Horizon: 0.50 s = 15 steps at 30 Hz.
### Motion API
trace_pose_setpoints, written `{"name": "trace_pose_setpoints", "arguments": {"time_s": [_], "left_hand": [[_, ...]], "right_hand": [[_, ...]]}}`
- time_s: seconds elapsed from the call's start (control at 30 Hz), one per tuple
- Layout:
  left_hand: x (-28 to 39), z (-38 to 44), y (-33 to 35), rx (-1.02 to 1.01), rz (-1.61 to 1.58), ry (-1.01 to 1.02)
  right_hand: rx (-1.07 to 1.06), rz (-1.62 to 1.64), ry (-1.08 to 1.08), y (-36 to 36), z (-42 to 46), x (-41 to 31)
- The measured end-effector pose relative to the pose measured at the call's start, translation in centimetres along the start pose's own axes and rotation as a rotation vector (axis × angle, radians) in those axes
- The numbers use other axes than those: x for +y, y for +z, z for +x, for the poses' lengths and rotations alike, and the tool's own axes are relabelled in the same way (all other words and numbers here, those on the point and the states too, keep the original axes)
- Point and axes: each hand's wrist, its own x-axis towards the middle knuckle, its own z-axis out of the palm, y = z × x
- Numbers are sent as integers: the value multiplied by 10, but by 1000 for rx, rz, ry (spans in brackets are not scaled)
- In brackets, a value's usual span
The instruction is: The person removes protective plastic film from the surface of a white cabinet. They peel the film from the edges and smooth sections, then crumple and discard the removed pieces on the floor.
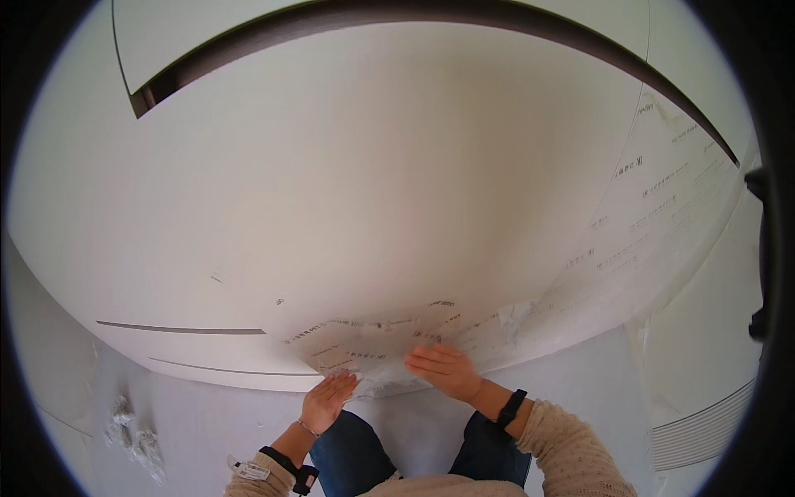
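A tall white cabinet front (397, 174) stands before me. Clear protective film (379, 354) with rows of dark print lies loose and wrinkled over its lower part. My right hand (444, 369) is laid against this film, its fingers extended and pointing left. My left hand (328, 401) is at the film's lower left edge, by the bottom of the cabinet front. Whether its fingers pinch the film I cannot tell, as the thumb side is partly hidden. Both hands are low, just above my knees.
A dark recessed groove (348, 15) runs across the top of the cabinet front. More printed film (652, 205) covers the right-hand panel. Crumpled clear film (133, 438) lies on the pale floor (211, 428) at left. A ribbed grille (702, 432) is at lower right.
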Motion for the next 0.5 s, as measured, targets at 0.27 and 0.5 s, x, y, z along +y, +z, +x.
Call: {"name": "trace_pose_setpoints", "arguments": {"time_s": [0.27,0.5], "left_hand": [[-2,-31,-34,37,-126,-127],[-2,31,-84,416,496,418]], "right_hand": [[36,56,131,39,-24,-29],[-32,402,225,-4,-19,-61]]}}
